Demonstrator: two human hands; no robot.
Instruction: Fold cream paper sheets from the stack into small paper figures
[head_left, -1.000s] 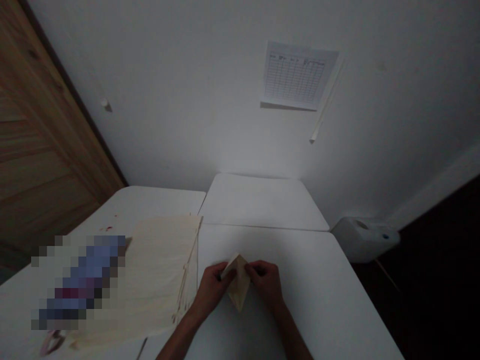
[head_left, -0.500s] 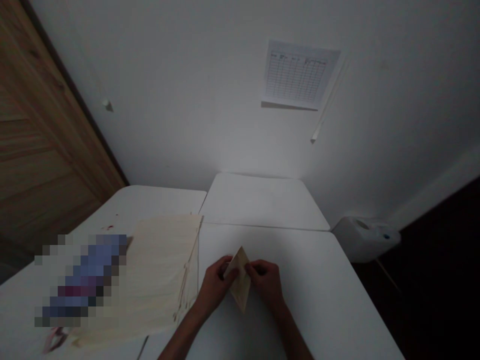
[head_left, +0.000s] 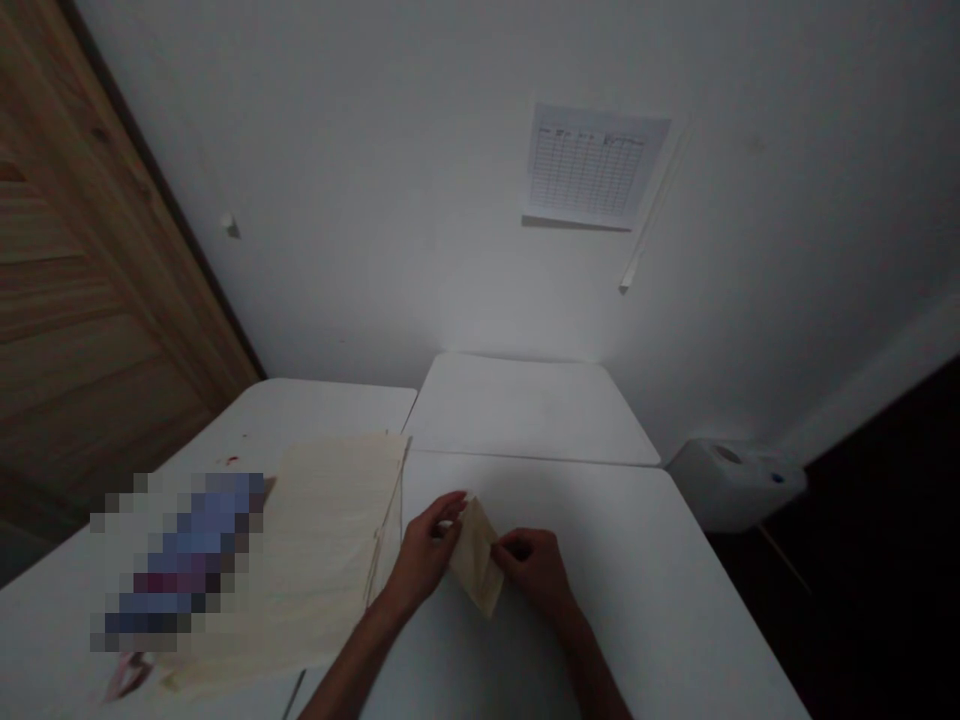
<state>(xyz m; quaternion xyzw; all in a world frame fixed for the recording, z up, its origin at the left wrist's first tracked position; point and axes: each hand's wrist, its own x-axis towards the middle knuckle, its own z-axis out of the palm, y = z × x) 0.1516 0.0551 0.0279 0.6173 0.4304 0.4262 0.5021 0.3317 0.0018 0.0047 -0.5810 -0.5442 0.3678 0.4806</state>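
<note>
Left hand (head_left: 429, 545), loosely closed, and right hand (head_left: 535, 565), pinching, hold folded paper (head_left: 476, 562) at opposite edges; light, even tension advised

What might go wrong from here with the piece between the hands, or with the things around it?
The folded tan piece might slip or crease: the right hand pinches it only by its edge, with fingertips.
The left forearm appears close to the uneven edge of the tan sheets, so it could brush them askew.
</note>
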